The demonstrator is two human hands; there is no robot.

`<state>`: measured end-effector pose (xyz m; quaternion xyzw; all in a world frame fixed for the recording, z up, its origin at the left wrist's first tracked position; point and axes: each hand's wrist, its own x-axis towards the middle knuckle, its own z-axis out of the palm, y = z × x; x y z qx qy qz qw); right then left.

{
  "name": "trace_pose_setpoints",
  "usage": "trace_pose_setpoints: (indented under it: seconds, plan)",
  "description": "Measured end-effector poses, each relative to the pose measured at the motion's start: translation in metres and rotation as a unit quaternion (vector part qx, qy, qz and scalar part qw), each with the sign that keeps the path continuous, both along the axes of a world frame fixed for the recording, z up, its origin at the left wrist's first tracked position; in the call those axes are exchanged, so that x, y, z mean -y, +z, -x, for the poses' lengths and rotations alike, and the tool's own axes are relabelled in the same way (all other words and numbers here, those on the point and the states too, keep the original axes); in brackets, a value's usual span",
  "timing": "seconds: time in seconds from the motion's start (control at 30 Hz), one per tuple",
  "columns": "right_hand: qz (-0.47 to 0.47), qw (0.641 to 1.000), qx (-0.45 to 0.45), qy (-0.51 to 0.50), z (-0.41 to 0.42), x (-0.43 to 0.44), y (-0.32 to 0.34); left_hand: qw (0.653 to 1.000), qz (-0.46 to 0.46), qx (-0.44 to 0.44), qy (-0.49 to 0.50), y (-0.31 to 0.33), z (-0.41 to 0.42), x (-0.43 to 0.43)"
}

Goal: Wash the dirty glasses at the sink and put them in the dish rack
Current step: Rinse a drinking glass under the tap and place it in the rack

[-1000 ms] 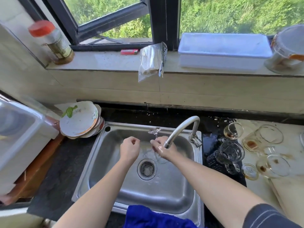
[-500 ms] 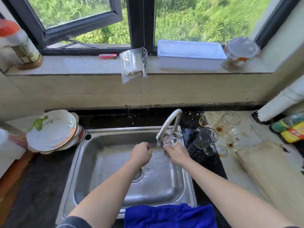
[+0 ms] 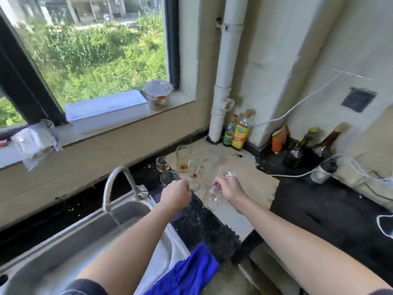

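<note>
My right hand (image 3: 228, 188) grips a clear glass (image 3: 209, 199), tilted and blurred, just above the pale board (image 3: 251, 184) right of the sink. My left hand (image 3: 176, 193) is curled into a fist over the sink's right edge, touching or nearly touching a clear mug (image 3: 169, 177); nothing shows inside the fist. Several dirty glasses with brown residue stand behind both hands, among them a tall tumbler (image 3: 183, 154) and a small glass (image 3: 162, 163). The dish rack is out of view.
The faucet (image 3: 119, 179) runs water into the steel sink (image 3: 131, 213). A blue cloth (image 3: 187, 271) hangs over the counter's front edge. Bottles (image 3: 239, 135) stand by a white pipe in the corner, with dark bottles (image 3: 319, 147) and cables further right.
My view has swung right, away from the sink. Both hands have left the basin and moved right to the counter; the right hand carries the glass over the board.
</note>
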<state>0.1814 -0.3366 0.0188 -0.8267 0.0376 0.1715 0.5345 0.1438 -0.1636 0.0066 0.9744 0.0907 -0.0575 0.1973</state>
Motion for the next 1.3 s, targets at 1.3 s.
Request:
trace_pose_setpoints:
  seconds: [1.3]
  plan:
    - [-0.081,0.658,-0.017,-0.749,0.322,0.841,-0.007,0.719,0.114,0.110,-0.677,0.071,0.105,0.908]
